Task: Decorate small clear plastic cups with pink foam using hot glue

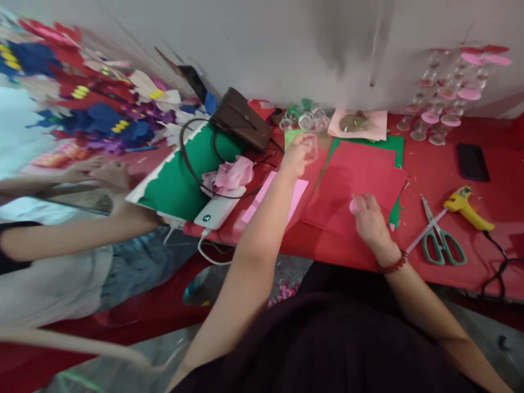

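Note:
My left hand (295,155) is closed around a small clear plastic cup (312,148), over the back of the red table. Just beyond it stand several similar clear cups (306,121). My right hand (370,221), with a red bead bracelet at the wrist, is above the red paper sheets (356,172). Its fingers pinch a small pink paper disc (353,206). Under my left forearm lies a pink paper sheet (298,199). Green sheets (399,144) show beneath the red ones.
Scissors (442,240), a yellow glue gun (466,207) and a phone (472,162) lie at right. Stacked cups with paper discs (442,103) stand behind. At left are a brown bag (243,117), a white power bank (219,210), paper flowers (118,120) and another person's arms (82,234).

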{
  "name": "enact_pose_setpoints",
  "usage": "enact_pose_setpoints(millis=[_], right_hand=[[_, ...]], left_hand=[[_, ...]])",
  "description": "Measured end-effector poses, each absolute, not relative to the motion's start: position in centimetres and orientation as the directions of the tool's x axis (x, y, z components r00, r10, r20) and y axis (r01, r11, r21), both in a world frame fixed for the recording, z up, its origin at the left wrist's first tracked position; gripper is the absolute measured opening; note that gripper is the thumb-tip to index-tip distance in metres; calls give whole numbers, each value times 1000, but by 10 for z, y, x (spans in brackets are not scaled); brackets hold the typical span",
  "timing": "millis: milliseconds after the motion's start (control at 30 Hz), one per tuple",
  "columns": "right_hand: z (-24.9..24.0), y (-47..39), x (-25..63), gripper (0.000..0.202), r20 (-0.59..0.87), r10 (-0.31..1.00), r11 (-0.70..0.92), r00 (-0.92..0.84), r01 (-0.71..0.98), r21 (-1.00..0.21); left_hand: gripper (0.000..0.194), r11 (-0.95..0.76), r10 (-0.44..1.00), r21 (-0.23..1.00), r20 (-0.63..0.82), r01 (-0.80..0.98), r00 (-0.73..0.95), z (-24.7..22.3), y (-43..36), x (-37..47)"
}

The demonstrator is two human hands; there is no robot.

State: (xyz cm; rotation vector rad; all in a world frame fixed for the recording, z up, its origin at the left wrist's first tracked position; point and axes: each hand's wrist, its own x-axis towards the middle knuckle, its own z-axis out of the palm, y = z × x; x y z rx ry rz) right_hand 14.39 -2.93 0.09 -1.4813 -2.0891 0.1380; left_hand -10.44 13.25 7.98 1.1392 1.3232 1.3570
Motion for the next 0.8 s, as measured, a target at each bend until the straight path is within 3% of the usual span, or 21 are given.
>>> enact_pose_setpoints(millis=[33, 100, 233, 367, 467, 633, 800], right_hand=[[1, -27, 144, 48, 381, 897, 380, -225, 833, -403], [1, -20, 144, 47, 361, 907, 365, -217, 833, -416], [6, -10, 144, 43, 366, 907, 360, -208, 834, -417], [18, -13, 146, 37, 524, 837, 419, -155, 798, -433], [27, -19, 148, 33, 581, 808, 481, -102, 682, -550], [34, -20, 142, 29, 528, 848, 458, -38, 552, -696], [43, -23, 125, 31, 467, 882, 393, -63, 646, -655]], left_hand=[[22, 67, 995, 972, -81, -223, -55, 73, 113, -92], [27, 159, 987, 861, -139, -484, 76, 62, 74, -70], [32, 231, 973, 692, -160, -684, 167, 50, 13, -45], [28, 212, 972, 694, -76, -688, 222, 35, -10, -41], [23, 156, 958, 761, 39, -630, 285, 23, -7, -41], [33, 32, 949, 813, 159, -581, 274, 15, -1, -44], [40, -2, 942, 832, 188, -555, 279, 16, -12, -46]])
